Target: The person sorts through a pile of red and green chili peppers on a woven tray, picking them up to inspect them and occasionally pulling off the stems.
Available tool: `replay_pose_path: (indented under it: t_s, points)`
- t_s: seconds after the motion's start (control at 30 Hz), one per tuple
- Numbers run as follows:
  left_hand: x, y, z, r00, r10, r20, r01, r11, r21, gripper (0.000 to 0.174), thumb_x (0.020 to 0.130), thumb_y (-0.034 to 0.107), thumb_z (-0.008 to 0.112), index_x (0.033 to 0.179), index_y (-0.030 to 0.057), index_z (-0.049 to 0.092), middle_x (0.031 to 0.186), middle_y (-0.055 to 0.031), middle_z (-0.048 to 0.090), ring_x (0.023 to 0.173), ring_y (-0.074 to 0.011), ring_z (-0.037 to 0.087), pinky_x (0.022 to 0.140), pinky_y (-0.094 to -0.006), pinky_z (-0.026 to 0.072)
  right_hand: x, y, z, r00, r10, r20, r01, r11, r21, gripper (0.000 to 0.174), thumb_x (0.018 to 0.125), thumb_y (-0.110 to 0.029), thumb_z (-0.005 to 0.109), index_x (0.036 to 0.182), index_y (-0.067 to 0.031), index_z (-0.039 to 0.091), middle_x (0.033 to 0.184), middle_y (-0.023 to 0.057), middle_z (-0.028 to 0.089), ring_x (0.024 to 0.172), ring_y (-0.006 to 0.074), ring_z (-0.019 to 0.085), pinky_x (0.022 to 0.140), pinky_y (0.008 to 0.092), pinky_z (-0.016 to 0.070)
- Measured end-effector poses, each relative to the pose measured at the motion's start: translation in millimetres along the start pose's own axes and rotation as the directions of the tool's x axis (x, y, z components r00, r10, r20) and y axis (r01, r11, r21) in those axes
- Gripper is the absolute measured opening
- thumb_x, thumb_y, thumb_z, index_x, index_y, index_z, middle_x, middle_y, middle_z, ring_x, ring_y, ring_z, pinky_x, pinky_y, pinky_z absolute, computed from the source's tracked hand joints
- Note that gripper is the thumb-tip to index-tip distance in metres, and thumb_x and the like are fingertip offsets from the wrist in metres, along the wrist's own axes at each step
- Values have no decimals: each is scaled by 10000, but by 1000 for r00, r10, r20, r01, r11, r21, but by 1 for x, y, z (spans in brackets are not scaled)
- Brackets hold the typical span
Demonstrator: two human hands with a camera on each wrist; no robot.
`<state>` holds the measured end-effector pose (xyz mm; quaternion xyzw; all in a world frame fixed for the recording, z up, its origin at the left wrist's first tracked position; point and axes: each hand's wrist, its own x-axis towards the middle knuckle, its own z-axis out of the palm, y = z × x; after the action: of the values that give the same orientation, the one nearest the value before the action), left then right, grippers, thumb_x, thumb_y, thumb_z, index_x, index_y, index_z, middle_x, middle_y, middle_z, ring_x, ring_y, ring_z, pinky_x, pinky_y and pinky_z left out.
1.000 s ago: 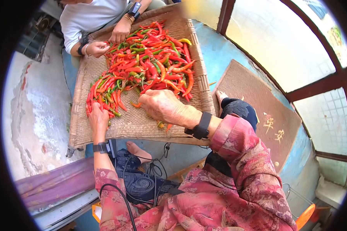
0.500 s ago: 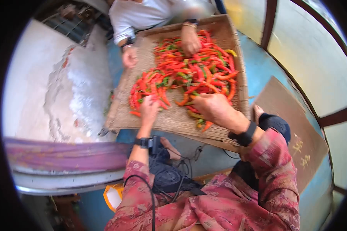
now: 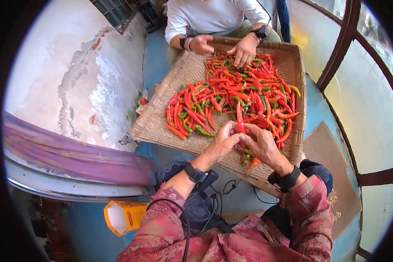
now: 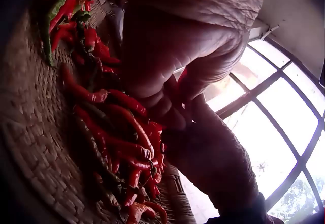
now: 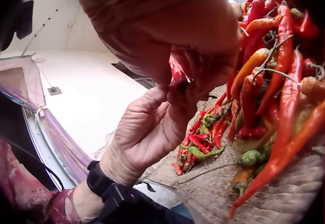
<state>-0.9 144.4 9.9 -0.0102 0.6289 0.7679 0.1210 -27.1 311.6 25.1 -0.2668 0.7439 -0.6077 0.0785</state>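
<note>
Held upright between both hands is a red chili pepper [image 3: 240, 118], above the near part of a woven tray [image 3: 158, 131]. The left hand [image 3: 222, 143] pinches it from the left, and the right hand [image 3: 265, 143] from the right, their fingertips meeting at its lower end. In the right wrist view a bit of the red pepper [image 5: 176, 71] shows between the fingers; its lower end is hidden there. Red, orange and green chili peppers [image 3: 238, 89] lie heaped beyond the hands, with a smaller group [image 3: 190, 111] to the left.
Across the tray, another person in a white top [image 3: 207, 19] has one hand [image 3: 245, 51] over the peppers and the other near the tray's far edge. A yellow-orange box [image 3: 129, 217] stands on the floor at lower left. Black cables [image 3: 220, 196] hang below the tray.
The left hand has left the peppers at the tray's left and joined the right hand, a red pepper now held between them. The other person's hands have shifted. The head view has turned.
</note>
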Motion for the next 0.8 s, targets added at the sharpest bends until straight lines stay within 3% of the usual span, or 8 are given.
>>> replay_pose_path:
  t_s: [0.1, 0.27, 0.33, 0.43, 0.47, 0.63, 0.73, 0.8]
  points:
    - [0, 2, -1, 997, 57, 45, -67, 962, 266, 161, 876, 125, 550, 977, 37, 461, 825, -35, 585, 664, -85, 570, 559, -236, 481, 3, 4, -2, 998, 52, -32, -55, 994, -92, 297, 874, -225, 610, 1035, 23, 591, 698, 130, 610, 601, 169, 560, 582, 289, 462]
    - [-7, -3, 8, 989, 72, 129, -109, 944, 312, 203, 891, 176, 553, 1037, 44, 501, 840, -8, 576, 686, -74, 554, 606, -226, 475, 4, 18, 0, 993, 94, -77, -79, 981, 179, 241, 906, -210, 583, 923, 28, 618, 732, 69, 589, 657, 147, 552, 599, 297, 451]
    - [-2, -5, 6, 996, 70, 48, -84, 885, 458, 219, 916, 236, 555, 1021, 44, 537, 823, 2, 585, 673, -65, 561, 588, -218, 481, 1, 17, 1, 996, 56, -71, -53, 998, 42, 247, 919, -226, 550, 968, 8, 610, 785, 117, 550, 720, 223, 557, 649, 332, 453]
    - [2, -4, 8, 999, 42, -34, -35, 983, 179, 237, 930, 280, 547, 995, 52, 563, 797, 11, 590, 663, -54, 565, 560, -205, 481, -2, 4, 2, 994, -106, -34, 96, 972, -215, 263, 915, -233, 542, 1049, -7, 561, 788, 163, 550, 724, 296, 568, 649, 366, 449]
    - [4, -5, 11, 996, 68, -54, -63, 993, 103, 292, 938, 333, 520, 988, 49, 566, 763, 3, 594, 627, -56, 562, 544, -203, 483, -4, -4, 4, 999, -38, -36, 34, 993, -112, 240, 908, -217, 551, 1022, -6, 569, 771, 163, 570, 706, 288, 585, 632, 358, 453]
    - [9, -7, 1, 996, 79, -48, -56, 928, 367, 443, 907, 452, 529, 810, 24, 593, 637, -16, 580, 543, -70, 562, 456, -213, 461, -6, -8, -4, 998, 4, 59, 5, 989, -149, 167, 853, -158, 590, 874, 8, 600, 689, 177, 600, 657, 312, 620, 601, 371, 465]
    - [13, -15, -2, 975, 45, -216, 16, 962, 273, 333, 884, 385, 595, 821, 58, 586, 655, 18, 554, 495, -34, 462, 441, -181, 387, -8, 15, -11, 933, 104, 345, 48, 913, -405, 223, 805, -207, 610, 805, 16, 623, 686, 217, 594, 695, 372, 609, 615, 437, 464]
    - [17, -9, -12, 948, -27, -318, 87, 981, 176, 309, 885, 361, 596, 836, 56, 591, 648, 29, 530, 483, -31, 441, 430, -177, 374, -10, 15, -16, 918, 127, 375, 50, 902, -428, 223, 801, -200, 605, 795, 23, 620, 688, 221, 593, 686, 375, 603, 618, 439, 465]
